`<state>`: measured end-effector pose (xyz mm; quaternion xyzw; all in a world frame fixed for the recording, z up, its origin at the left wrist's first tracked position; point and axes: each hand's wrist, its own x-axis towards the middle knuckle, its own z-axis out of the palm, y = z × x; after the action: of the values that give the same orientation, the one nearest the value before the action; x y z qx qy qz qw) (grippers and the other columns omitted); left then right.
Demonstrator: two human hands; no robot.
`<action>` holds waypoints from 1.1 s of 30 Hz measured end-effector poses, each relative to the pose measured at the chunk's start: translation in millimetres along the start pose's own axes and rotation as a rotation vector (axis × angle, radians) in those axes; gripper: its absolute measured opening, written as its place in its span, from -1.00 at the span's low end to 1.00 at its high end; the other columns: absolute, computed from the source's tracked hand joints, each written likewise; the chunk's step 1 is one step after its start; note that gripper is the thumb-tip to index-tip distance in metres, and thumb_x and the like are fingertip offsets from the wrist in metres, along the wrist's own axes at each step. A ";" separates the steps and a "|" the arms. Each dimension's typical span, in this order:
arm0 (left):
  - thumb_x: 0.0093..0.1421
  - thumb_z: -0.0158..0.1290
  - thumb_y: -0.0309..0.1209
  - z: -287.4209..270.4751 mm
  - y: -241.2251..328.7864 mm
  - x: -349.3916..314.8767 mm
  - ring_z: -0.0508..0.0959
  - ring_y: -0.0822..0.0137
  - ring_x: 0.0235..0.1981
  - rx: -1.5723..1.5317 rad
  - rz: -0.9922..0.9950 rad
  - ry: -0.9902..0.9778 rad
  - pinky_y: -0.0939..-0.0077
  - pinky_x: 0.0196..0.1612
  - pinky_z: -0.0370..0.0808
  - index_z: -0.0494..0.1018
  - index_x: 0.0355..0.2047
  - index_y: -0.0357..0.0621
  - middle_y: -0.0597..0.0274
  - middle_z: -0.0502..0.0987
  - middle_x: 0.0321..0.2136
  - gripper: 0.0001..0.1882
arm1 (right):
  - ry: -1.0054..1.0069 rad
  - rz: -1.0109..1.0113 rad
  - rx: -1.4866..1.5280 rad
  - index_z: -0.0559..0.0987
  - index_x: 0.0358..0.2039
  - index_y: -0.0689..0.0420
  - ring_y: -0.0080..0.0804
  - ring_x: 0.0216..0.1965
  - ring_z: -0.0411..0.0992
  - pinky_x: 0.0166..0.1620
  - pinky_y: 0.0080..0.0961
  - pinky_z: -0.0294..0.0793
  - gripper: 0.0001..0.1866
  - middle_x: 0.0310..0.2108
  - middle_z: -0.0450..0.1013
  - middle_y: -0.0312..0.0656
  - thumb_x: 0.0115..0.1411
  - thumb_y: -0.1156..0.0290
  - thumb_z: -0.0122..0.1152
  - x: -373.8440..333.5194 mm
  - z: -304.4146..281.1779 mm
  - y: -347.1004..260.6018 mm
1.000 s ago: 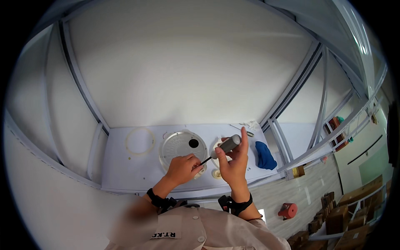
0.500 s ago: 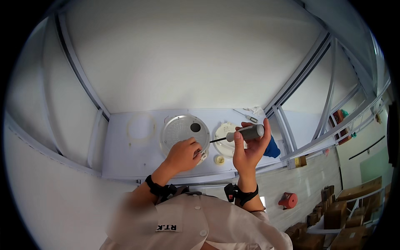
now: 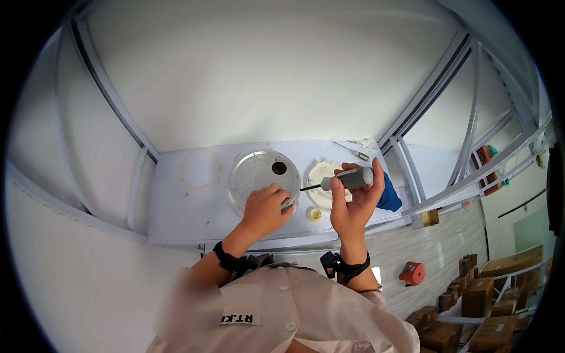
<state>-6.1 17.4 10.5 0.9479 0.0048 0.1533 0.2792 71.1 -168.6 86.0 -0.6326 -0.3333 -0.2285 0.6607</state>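
Observation:
A round silvery metal housing [image 3: 253,170] with a dark round spot lies on the white table. At its near right rim is my left hand [image 3: 265,209], fingers curled and pinched together; whatever they hold is hidden. My right hand [image 3: 351,213] grips a screwdriver [image 3: 352,177] by its grey handle, palm turned up. Its dark shaft points left, with the tip close to the housing's right edge. Behind the screwdriver lies a cream round cover [image 3: 321,171], partly hidden by the right hand. A small yellowish round container [image 3: 315,215] sits in front of that cover.
A thin yellowish ring [image 3: 184,169] lies at the left of the table. Another screwdriver [image 3: 358,154], white crumpled tissue [image 3: 369,143] and blue cloth [image 3: 389,197] are at the right. Metal frame posts flank the table. A red stool [image 3: 413,273] and cardboard boxes [image 3: 478,294] stand right.
The view has shifted slightly, so the table sits higher in the picture. My left hand stays at the housing's rim with its fingers a little more curled. The screwdriver remains in my right hand.

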 end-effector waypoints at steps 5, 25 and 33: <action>0.05 0.40 -0.13 -1.6 11.1 -1.9 0.59 0.17 -0.13 0.076 -0.005 0.033 0.14 -0.05 0.47 0.70 -0.02 0.02 0.28 0.53 -0.19 -0.52 | -0.040 -0.051 0.003 0.05 0.51 0.15 -0.26 -0.01 0.59 0.04 -0.35 0.65 -0.10 0.07 0.49 0.05 0.31 0.57 0.39 -2.3 3.0 -3.9; 0.04 0.39 -0.48 -51.3 -5.9 -51.0 0.48 0.17 0.01 0.036 0.028 -0.094 0.03 0.31 0.34 0.66 0.13 0.09 0.26 0.49 -0.10 -0.42 | -0.077 -0.018 0.126 0.11 0.48 0.20 -0.26 -0.01 0.56 -0.02 -0.34 0.68 -0.14 0.03 0.48 0.08 0.29 0.60 0.38 -9.2 13.9 1.6; 0.03 0.35 -0.52 -68.9 -13.5 -71.4 0.44 0.16 0.25 0.178 -0.011 -0.092 -0.23 0.55 0.05 0.67 0.10 0.11 0.29 0.49 -0.04 -0.44 | -0.162 -0.007 0.233 0.11 0.48 0.21 -0.28 -0.03 0.56 -0.04 -0.37 0.67 -0.16 0.02 0.49 0.09 0.30 0.59 0.37 -6.6 27.3 4.4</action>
<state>-93.3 58.4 37.7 0.9749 0.0109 0.1072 0.1948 65.7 -142.1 77.6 -0.5667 -0.4122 -0.1388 0.6998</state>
